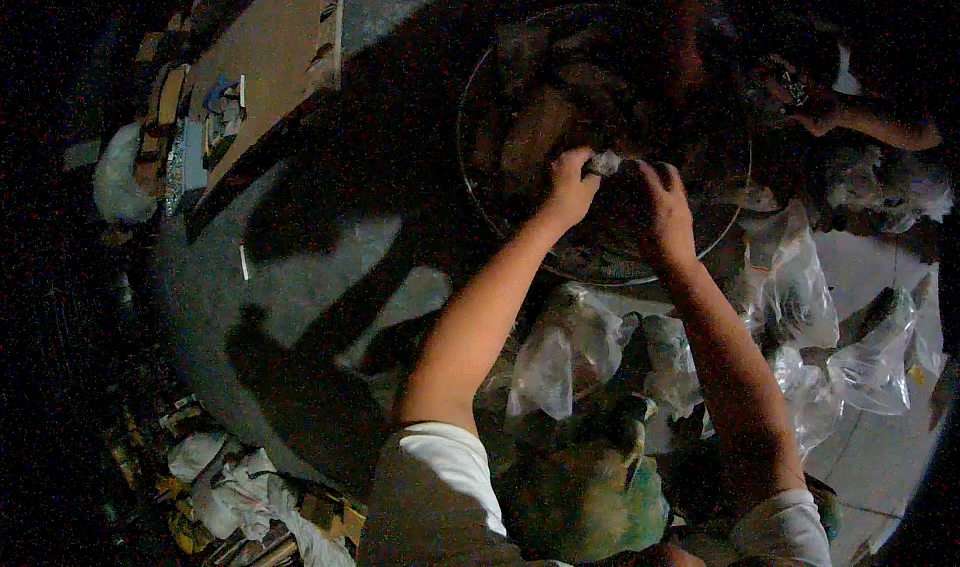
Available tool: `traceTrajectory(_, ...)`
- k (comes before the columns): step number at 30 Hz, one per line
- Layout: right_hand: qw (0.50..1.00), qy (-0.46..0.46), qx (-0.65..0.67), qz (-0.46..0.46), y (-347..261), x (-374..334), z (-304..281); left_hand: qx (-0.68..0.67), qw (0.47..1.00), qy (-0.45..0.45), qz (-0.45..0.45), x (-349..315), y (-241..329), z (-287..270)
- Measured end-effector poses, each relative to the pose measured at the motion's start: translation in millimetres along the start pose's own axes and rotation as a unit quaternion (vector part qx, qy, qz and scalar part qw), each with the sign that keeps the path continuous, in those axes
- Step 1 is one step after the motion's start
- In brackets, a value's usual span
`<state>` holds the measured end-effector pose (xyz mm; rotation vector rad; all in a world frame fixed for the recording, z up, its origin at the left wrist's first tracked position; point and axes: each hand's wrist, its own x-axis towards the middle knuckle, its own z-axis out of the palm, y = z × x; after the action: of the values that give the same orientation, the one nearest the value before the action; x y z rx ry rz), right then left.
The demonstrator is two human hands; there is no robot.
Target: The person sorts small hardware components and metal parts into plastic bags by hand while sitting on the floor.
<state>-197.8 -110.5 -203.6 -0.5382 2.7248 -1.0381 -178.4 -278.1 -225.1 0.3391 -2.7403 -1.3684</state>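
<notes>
Over a wide round container with a thin pale rim (460, 117), my two hands are close together. My left hand (572, 189) pinches a small pale, crumpled piece (605, 163) between thumb and fingers; its exact kind is unclear. Just right of that piece, my right hand (668, 212) has its fingers bent and drawn in, their tips lost in shadow, so whatever they hold does not show. Dark brown, lumpy contents (545, 117) fill part of the container under my hands. Dim light hides most of their detail.
Clear plastic bags (570, 342) with dim contents lie on the near side, and more bags (870, 367) lie at the right. Another person's arm (880, 122) reaches in from the right. A cardboard sheet (270, 47) stands far left; crumpled white wrapping (240, 497) lies near left.
</notes>
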Motion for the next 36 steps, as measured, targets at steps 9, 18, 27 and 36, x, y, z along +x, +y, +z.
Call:
traceTrajectory(9, 0.994, -0.093, 0.053, -0.023, 25.6, 28.8, 13.2, -0.06, 0.99, -0.066, -0.112, -8.4, 13.9, -32.3)
traceTrajectory(18, 0.926, -0.149, 0.268, 0.221, 94.4, 32.8, 3.7, -0.18, 0.973, -0.06, -0.135, -31.7, 38.4, -58.5)
traceTrajectory(27, 0.996, -0.026, 0.015, -0.079, -0.3, -17.7, -5.7, -0.229, 0.963, -0.081, -0.12, -56.8, 37.1, -75.6)
traceTrajectory(36, 0.964, -0.035, 0.247, 0.091, -9.0, -17.3, 1.3, -0.235, 0.971, -0.014, -0.046, -85.0, 76.3, -47.2)
